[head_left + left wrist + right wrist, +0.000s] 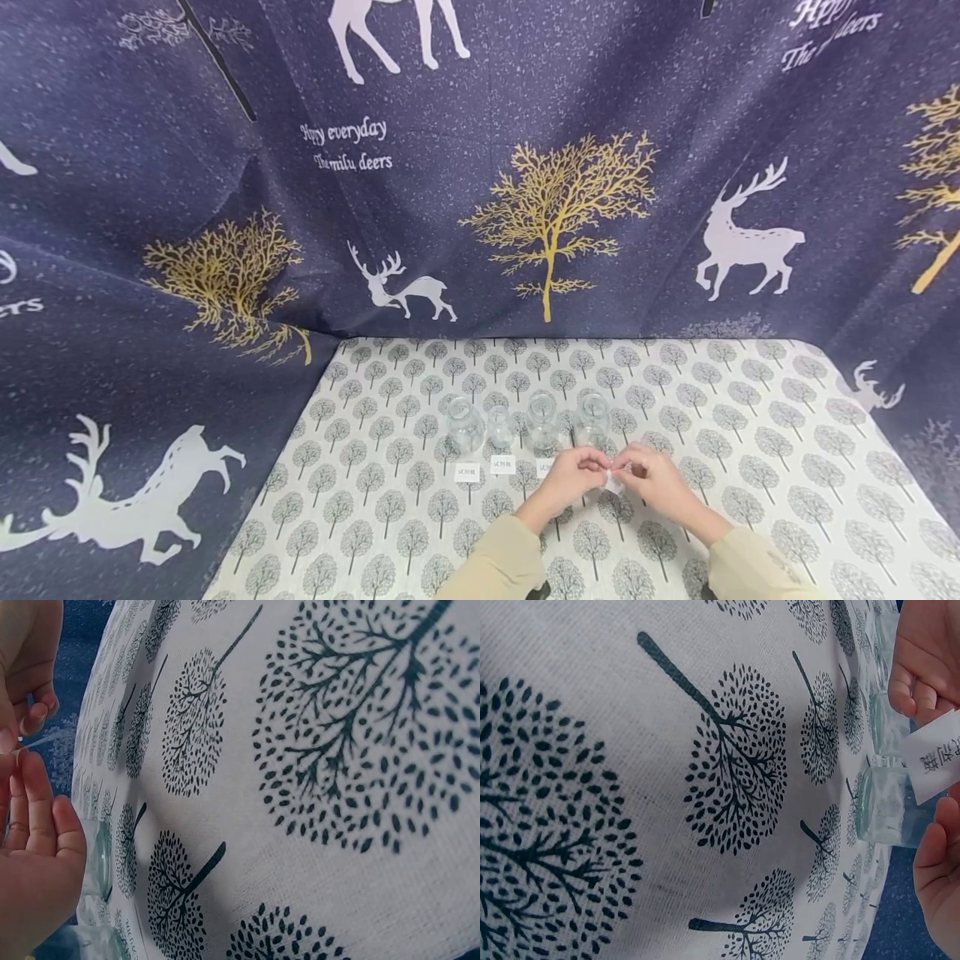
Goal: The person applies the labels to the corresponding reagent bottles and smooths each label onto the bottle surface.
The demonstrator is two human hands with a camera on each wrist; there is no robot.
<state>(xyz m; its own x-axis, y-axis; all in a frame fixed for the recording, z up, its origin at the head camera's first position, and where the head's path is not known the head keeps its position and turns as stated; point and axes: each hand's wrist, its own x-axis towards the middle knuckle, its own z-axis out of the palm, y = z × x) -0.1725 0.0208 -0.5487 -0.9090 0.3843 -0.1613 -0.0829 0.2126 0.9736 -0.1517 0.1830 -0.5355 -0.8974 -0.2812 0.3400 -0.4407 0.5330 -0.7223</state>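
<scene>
Above the table in the head view, my left hand [572,482] and right hand [654,483] meet fingertip to fingertip. Between them they pinch a small white paper label [613,482] at its upper edge. Dark printed characters show on this label [936,759] in the right wrist view, where it hangs tilted between the two hands. From the left wrist, a thin pale strip [39,741] shows at the fingertips. Just behind the hands stands the rightmost clear glass bottle [592,417].
Further left in the same row stand more glass bottles, a wide one [542,421], a small one [499,427] and another wide one [466,423]. White printed labels [467,472] lie in front of them on the tree-patterned cloth [390,517]. A dark deer-print curtain [450,208] hangs behind.
</scene>
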